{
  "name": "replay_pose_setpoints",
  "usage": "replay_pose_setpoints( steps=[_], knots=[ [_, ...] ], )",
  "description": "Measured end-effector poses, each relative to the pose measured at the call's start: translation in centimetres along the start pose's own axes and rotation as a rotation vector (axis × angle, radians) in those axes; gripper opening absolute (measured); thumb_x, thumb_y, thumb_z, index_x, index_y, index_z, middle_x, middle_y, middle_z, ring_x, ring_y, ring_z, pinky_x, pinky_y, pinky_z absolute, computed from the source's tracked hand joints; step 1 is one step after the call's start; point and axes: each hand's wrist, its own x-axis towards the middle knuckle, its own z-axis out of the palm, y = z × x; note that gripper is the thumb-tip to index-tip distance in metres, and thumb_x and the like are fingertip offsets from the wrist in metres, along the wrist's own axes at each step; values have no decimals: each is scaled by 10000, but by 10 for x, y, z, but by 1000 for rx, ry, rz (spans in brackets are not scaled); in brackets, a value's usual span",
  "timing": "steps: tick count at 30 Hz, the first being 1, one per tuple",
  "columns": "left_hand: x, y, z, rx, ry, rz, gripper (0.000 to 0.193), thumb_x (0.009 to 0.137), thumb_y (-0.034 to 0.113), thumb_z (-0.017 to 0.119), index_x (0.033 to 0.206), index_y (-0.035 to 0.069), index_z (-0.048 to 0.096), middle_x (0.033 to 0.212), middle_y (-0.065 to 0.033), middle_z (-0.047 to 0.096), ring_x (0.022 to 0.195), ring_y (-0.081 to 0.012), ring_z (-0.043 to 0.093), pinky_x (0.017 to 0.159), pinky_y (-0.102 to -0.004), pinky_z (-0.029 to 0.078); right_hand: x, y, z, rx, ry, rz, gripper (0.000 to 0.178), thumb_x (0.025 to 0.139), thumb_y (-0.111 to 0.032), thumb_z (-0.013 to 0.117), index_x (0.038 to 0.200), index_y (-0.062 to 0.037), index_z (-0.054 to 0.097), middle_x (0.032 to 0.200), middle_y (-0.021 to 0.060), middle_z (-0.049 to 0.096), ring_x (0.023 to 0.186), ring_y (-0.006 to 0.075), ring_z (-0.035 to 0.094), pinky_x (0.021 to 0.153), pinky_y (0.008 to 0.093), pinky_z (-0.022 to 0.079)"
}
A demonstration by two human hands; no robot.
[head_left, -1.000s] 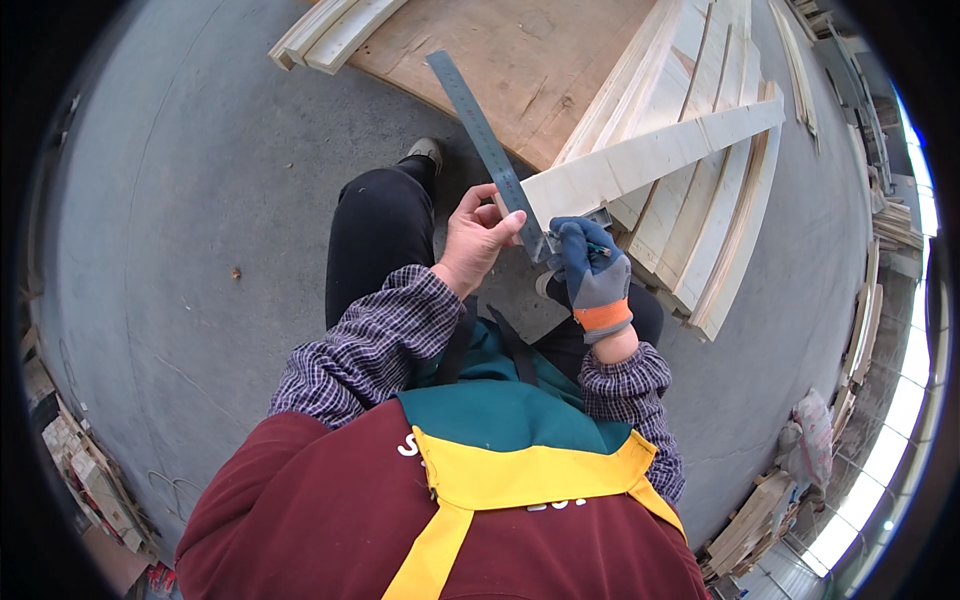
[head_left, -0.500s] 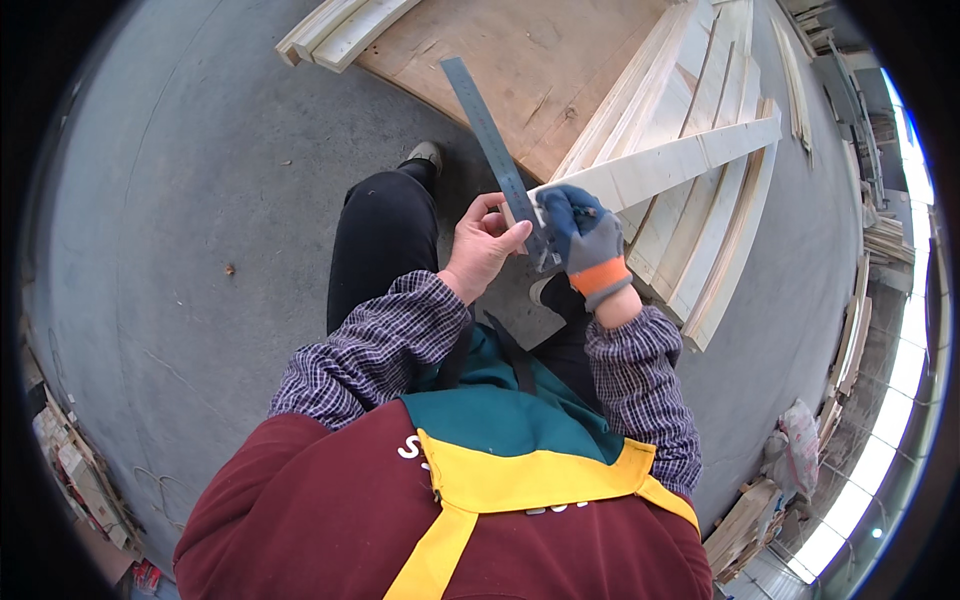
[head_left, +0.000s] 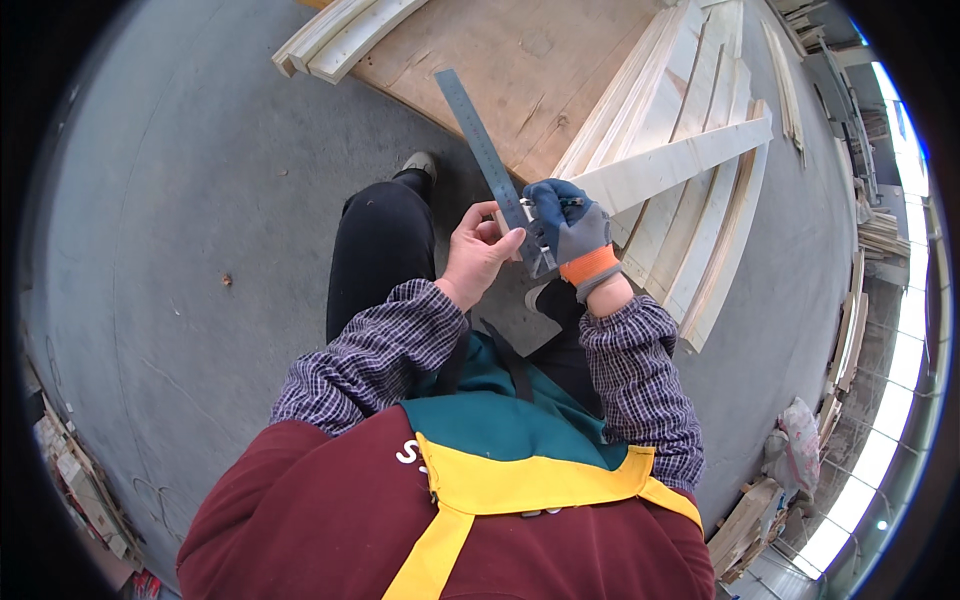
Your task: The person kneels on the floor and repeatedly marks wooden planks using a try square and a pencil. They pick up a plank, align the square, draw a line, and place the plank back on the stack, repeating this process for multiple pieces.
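My bare left hand (head_left: 482,255) is closed on a steel combination square (head_left: 480,140) and the near end of a pale wooden board (head_left: 670,165). The square's long blade slants up and to the left across the board's end, and my thumb presses on it. My right hand (head_left: 568,222), in a blue-grey glove with an orange cuff, is curled over the board beside the blade. A thin, dark, pen-like stick (head_left: 572,201) shows between its fingers; its tip is hidden. The board's far end rests over other boards.
A brown plywood panel (head_left: 480,60) lies ahead, with long pale boards (head_left: 690,230) stacked on its right and more strips (head_left: 350,40) at its far left. My legs (head_left: 380,250) stand on the grey floor (head_left: 220,200). Wood piles line the right wall.
The whole view has shifted slightly. The square's far end has come a little nearer and left, while both hands keep their grip at the board's end.
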Motion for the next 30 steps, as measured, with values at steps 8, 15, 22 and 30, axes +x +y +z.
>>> replay_pose_setpoints(
  steps=[8,15,22,30],
  knots=[
    [-2,-1,0,-44,-24,2,378,879,65,700,1206,88,513,904,-41,676,730,-96,615,623,-249,499,-7,7,-6,-186,335,-401,236,941,-88,617,1166,-29,654,963,57,687,802,110,641,722,244,522],
    [2,-9,-5,67,-42,17,467,908,155,676,1303,114,430,1024,-51,661,804,-105,617,676,-254,515,-72,37,-28,-748,167,-729,435,799,-183,639,1230,-196,586,1067,48,669,1034,282,635,913,438,472],
    [-1,-7,-8,106,-134,17,331,994,317,535,1273,165,441,1032,-16,652,894,-152,646,739,-305,511,-58,57,-36,-1009,142,-834,328,859,-250,568,1182,-199,593,1087,90,657,1072,269,628,895,421,486],
    [-6,3,13,96,-37,-181,414,969,372,574,1256,79,516,1153,-79,631,1002,-234,645,808,-349,535,-108,42,-113,-256,882,-709,387,781,1,647,1161,-50,599,753,111,641,626,298,630,513,366,500]
  ],
)
